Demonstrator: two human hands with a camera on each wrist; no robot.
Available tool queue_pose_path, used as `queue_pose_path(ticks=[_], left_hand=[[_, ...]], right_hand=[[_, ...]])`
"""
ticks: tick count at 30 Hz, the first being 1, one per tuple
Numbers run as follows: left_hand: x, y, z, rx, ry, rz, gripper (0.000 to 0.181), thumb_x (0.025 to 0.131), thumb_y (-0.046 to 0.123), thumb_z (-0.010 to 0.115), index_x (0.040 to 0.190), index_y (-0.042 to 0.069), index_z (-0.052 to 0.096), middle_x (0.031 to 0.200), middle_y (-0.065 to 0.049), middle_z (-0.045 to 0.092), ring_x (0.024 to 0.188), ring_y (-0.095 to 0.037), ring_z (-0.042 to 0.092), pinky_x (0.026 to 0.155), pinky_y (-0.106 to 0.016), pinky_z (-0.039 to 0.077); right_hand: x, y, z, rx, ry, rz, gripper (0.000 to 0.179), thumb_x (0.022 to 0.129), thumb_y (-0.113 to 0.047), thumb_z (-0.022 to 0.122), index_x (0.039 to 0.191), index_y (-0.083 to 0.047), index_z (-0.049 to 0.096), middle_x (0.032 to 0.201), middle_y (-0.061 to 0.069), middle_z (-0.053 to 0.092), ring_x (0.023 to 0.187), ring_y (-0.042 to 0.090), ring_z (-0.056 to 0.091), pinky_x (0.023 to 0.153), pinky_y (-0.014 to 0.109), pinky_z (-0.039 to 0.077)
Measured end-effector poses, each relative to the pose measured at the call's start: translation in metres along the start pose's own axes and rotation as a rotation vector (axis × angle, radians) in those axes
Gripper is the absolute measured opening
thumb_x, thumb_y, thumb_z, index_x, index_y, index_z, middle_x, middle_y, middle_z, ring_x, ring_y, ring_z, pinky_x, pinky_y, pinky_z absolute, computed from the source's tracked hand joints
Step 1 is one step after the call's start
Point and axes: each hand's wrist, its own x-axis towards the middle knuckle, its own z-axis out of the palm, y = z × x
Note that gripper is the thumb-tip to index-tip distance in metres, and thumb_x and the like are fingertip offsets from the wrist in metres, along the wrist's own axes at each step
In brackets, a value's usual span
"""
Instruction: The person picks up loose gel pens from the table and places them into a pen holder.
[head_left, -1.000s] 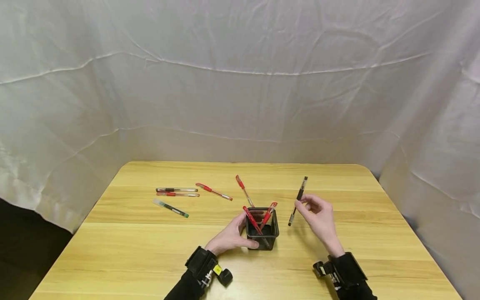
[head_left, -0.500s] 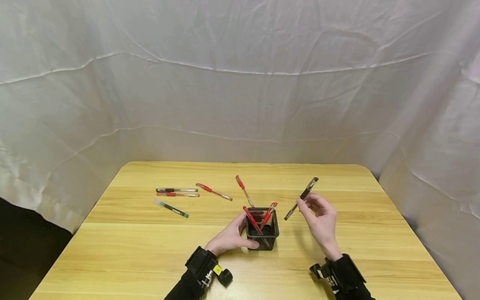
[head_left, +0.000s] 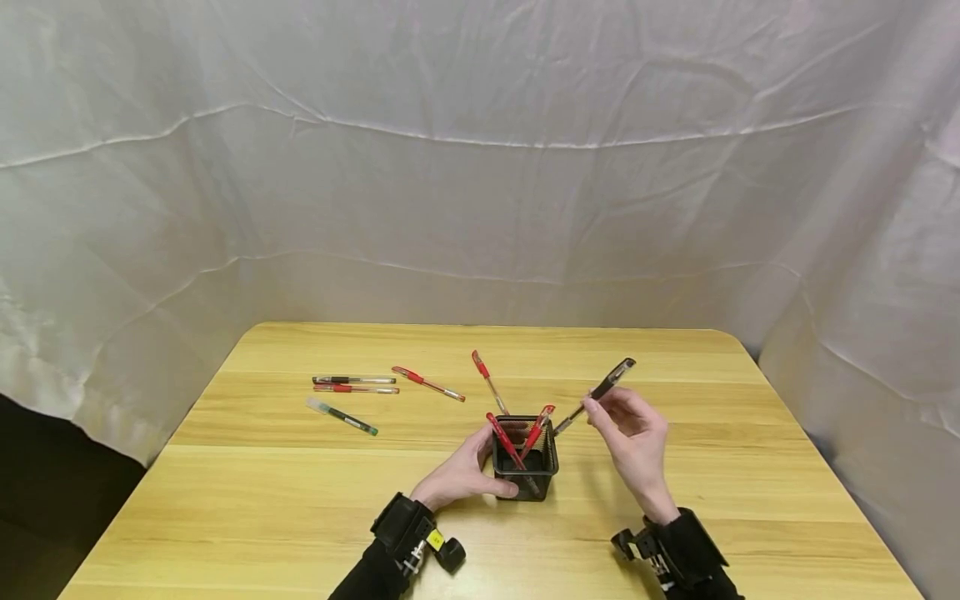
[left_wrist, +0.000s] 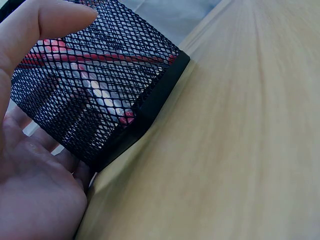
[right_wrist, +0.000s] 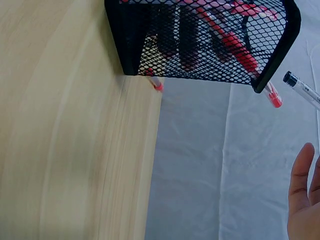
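Observation:
A square black mesh pen holder [head_left: 528,472] stands upright on the table, with two red pens, one on the left [head_left: 502,435] and one on the right [head_left: 537,430], leaning inside it. My left hand [head_left: 467,473] grips its left side, thumb across the near face and fingers behind, as the left wrist view shows around the mesh [left_wrist: 107,65]. To the right, my right hand [head_left: 637,440] pinches a black gel pen [head_left: 617,373], slanted with its cap end up and right. Its lower end [right_wrist: 300,89] is beside the holder's rim; the right wrist view shows a small gap.
On the wooden table [head_left: 300,517], a red pen [head_left: 489,382] lies behind the holder and another red pen [head_left: 427,383] left of it. Farther left lie a black pen [head_left: 352,380], a red pen [head_left: 356,389] and a green pen [head_left: 342,416]. Pale cloth [head_left: 480,208] hangs around the table.
The black pen in my right hand has tilted from steep to more slanted and moved left, bringing its lower end to the holder's right rim. My left hand and the holder stay put.

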Motion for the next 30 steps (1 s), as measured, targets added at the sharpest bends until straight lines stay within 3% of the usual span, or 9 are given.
queue_pose_path(ticks=[5, 12, 20, 28, 30], left_hand=[[0.0, -0.001, -0.001, 0.007, 0.004, -0.001, 0.088, 0.076, 0.004, 0.082, 0.152, 0.014, 0.038, 0.161, -0.007, 0.038, 0.155, -0.029, 0.026, 0.128, -0.052, 0.015], [0.001, -0.003, -0.001, -0.009, -0.008, 0.023, 0.085, 0.078, 0.005, 0.082, 0.151, 0.016, 0.039, 0.157, -0.007, 0.044, 0.151, -0.029, 0.033, 0.127, -0.051, 0.019], [0.0, -0.001, -0.001, -0.01, -0.008, 0.01, 0.086, 0.078, 0.005, 0.082, 0.151, 0.017, 0.039, 0.158, -0.005, 0.043, 0.151, -0.028, 0.032, 0.127, -0.052, 0.017], [0.001, -0.002, -0.001, -0.011, -0.007, 0.019, 0.087, 0.078, 0.005, 0.082, 0.152, 0.016, 0.038, 0.158, -0.006, 0.043, 0.151, -0.029, 0.033, 0.127, -0.052, 0.018], [0.001, -0.002, -0.001, -0.007, -0.007, 0.015, 0.087, 0.077, 0.005, 0.082, 0.152, 0.017, 0.038, 0.158, -0.006, 0.043, 0.151, -0.029, 0.032, 0.127, -0.052, 0.018]], right_hand=[[0.0, 0.0, 0.004, -0.037, -0.021, 0.003, 0.015, 0.085, 0.022, 0.058, 0.096, 0.012, 0.064, 0.098, -0.013, 0.073, 0.082, -0.001, 0.068, 0.072, 0.013, 0.056], [-0.003, 0.005, 0.009, -0.088, -0.051, -0.052, 0.011, 0.084, 0.022, 0.06, 0.095, 0.02, 0.061, 0.099, -0.015, 0.072, 0.084, 0.0, 0.067, 0.077, 0.012, 0.055], [-0.008, 0.015, 0.009, -0.175, -0.078, -0.053, 0.016, 0.084, 0.014, 0.066, 0.098, 0.005, 0.069, 0.098, -0.017, 0.07, 0.083, -0.004, 0.063, 0.078, 0.01, 0.052], [-0.007, 0.014, 0.011, -0.336, -0.158, -0.112, 0.022, 0.076, 0.017, 0.071, 0.092, 0.003, 0.069, 0.075, 0.006, 0.064, 0.072, -0.002, 0.058, 0.074, 0.014, 0.052], [-0.009, 0.019, 0.01, -0.365, -0.178, -0.128, 0.022, 0.077, 0.014, 0.072, 0.093, -0.001, 0.07, 0.075, 0.003, 0.064, 0.071, -0.003, 0.057, 0.073, 0.014, 0.051]])
